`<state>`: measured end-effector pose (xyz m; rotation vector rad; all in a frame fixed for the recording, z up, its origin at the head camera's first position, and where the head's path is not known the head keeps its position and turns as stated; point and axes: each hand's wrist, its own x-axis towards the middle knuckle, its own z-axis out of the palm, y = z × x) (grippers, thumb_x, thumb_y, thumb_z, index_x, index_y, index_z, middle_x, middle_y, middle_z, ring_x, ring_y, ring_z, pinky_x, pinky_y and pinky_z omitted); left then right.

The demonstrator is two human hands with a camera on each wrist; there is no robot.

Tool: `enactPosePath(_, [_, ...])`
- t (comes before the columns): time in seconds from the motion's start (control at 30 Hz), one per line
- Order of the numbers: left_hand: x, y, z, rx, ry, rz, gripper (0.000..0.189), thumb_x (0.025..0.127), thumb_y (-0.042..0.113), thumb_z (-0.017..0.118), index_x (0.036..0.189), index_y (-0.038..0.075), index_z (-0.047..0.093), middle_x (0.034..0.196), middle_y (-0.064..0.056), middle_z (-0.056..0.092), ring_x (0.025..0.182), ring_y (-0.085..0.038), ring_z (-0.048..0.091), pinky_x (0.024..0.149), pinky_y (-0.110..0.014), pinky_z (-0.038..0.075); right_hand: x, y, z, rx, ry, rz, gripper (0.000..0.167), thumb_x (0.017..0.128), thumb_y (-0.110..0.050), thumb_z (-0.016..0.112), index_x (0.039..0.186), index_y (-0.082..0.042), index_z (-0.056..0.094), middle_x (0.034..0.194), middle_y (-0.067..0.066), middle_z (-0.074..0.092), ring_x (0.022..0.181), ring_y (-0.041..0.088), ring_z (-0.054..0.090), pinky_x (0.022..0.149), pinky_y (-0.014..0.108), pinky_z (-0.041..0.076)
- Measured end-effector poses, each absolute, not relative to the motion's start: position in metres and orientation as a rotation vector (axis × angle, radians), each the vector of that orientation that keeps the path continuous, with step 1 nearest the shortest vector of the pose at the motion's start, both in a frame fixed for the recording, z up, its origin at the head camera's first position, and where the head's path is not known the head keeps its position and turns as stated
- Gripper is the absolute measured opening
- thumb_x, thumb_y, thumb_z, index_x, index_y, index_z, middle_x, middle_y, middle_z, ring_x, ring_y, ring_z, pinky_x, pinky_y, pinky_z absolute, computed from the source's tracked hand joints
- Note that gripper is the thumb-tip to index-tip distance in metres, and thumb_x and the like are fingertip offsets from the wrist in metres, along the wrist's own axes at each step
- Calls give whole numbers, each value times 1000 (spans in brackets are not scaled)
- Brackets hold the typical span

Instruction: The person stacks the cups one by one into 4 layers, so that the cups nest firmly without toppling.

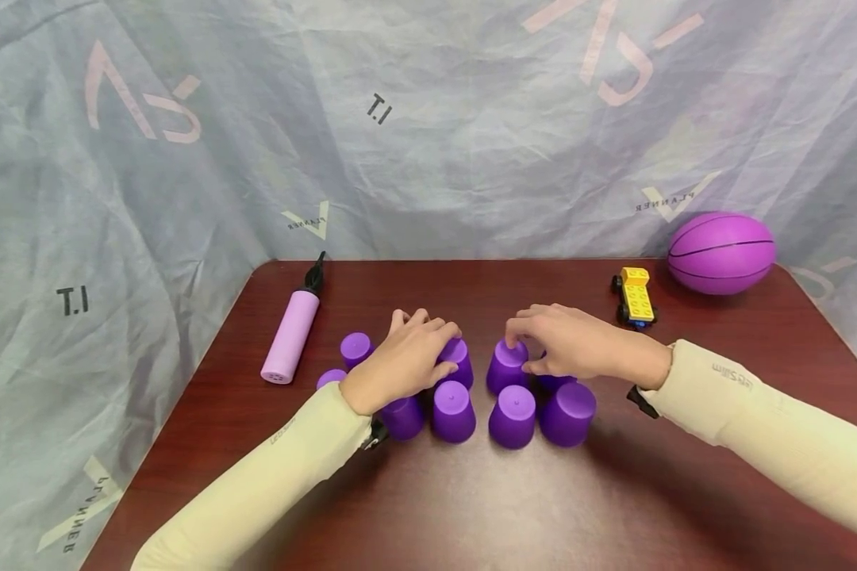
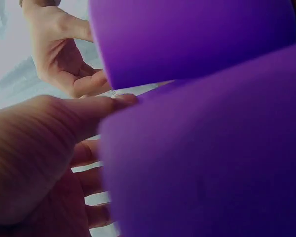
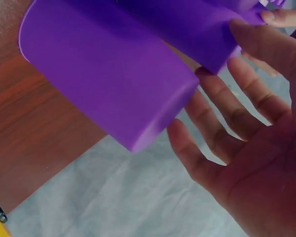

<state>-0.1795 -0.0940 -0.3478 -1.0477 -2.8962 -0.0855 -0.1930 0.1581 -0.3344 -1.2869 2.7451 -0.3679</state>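
Note:
Several purple cups stand upside down in two rows on the table. My left hand (image 1: pixel 409 357) reaches over the left part of the group, its thumb and fingers around the top of a back-row cup (image 1: pixel 459 361). The right hand (image 1: pixel 570 339) comes in from the other side and grips another back-row cup (image 1: pixel 507 369) near its top between thumb and fingertips. In front of them stand a cup (image 1: pixel 454 416) and its neighbour (image 1: pixel 512 420). Seen from the right wrist, an outer cup (image 3: pixel 103 74) sits beside the fingers. My left hand and sleeve partly hide the cups at left.
A pink hand pump (image 1: pixel 290 337) with a black nozzle lies at the left. At the back right are a yellow toy vehicle (image 1: pixel 637 297) and a purple ball (image 1: pixel 721 254). Grey printed cloth (image 1: pixel 428 182) hangs behind the dark red-brown table (image 1: pixel 471 507).

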Motion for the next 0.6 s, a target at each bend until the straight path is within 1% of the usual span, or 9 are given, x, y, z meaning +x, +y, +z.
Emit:
enactPosePath(0.07, [-183, -93, -345, -1041, -2909, -84, 38, 85, 37, 71, 115, 17, 60, 103, 3, 63, 92, -19, 46, 78, -41, 29, -195, 159, -336, -1300, 2765, -385, 25, 74, -17, 80, 92, -17, 63, 86, -7, 55, 77, 13, 48, 66, 34, 41])
enactPosePath(0.2, [-193, -92, -338, -1006, -2940, -114, 38, 83, 37, 72, 113, 17, 60, 104, 3, 64, 91, -19, 46, 75, -39, 29, -201, 157, -339, -1315, 2797, -387, 30, 71, -26, 82, 93, -19, 63, 91, -9, 56, 84, 14, 51, 70, 37, 43])
enactPosePath(0.27, [-199, -91, -335, -985, -2964, -131, 37, 83, 36, 72, 111, 17, 59, 103, 3, 64, 90, -19, 46, 74, -38, 30, -203, 154, -341, -1347, 2774, -396, 32, 71, -29, 82, 93, -19, 62, 92, -8, 55, 85, 14, 51, 72, 38, 43])
enactPosePath(0.33, [-204, -91, -331, -971, -2992, -137, 35, 82, 36, 72, 108, 17, 59, 100, 4, 64, 88, -18, 46, 74, -37, 31, -204, 150, -341, -1383, 2739, -408, 31, 72, -29, 82, 92, -18, 60, 90, -8, 54, 82, 13, 51, 72, 37, 42])
enactPosePath(0.43, [-211, -89, -324, -969, -3028, -146, 33, 83, 36, 72, 104, 15, 59, 96, 4, 64, 85, -18, 46, 74, -36, 34, -208, 147, -338, -1421, 2716, -432, 27, 73, -25, 81, 88, -17, 60, 84, -7, 53, 75, 11, 48, 68, 35, 42])
enactPosePath(0.6, [-214, -89, -301, -957, -3045, -230, 30, 83, 34, 72, 102, 14, 59, 89, 4, 62, 84, -19, 46, 72, -33, 39, -221, 151, -324, -1329, 2830, -486, 26, 72, -23, 81, 86, -16, 61, 81, -4, 55, 73, 13, 50, 63, 33, 42])
